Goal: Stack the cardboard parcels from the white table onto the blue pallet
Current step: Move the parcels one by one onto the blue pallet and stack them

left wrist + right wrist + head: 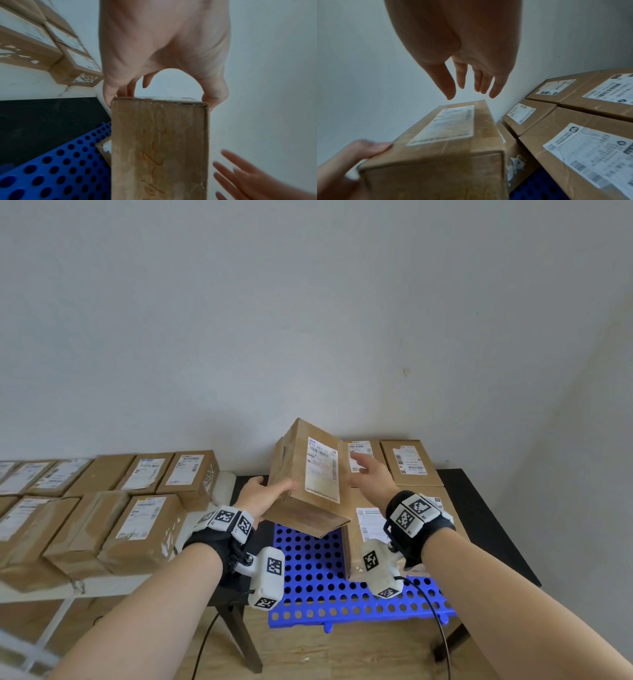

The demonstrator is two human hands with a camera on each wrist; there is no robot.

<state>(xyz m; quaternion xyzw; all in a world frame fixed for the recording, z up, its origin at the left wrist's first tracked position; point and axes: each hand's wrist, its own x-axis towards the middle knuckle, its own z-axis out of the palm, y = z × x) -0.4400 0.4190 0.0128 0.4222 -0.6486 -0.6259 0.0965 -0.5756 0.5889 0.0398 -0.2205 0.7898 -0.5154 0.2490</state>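
Currently left hand (262, 495) grips a tilted parcel (310, 479) by its near-left corner, thumb on the label face and fingers underneath, held in the air over the blue pallet (308, 570) beside parcels already stacked there (409, 462), while right hand (371, 474) hovers flat-fingered, holding nothing.

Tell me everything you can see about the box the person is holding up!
The held box is a long brown cardboard parcel with a white shipping label on its top face. Reddish handwriting marks one narrow side. It is tilted in the air above the blue pallet, beside the parcels already on the pallet. The left hand grips its near end, thumb on the labelled face. The right hand is open beside it, not clearly touching it.
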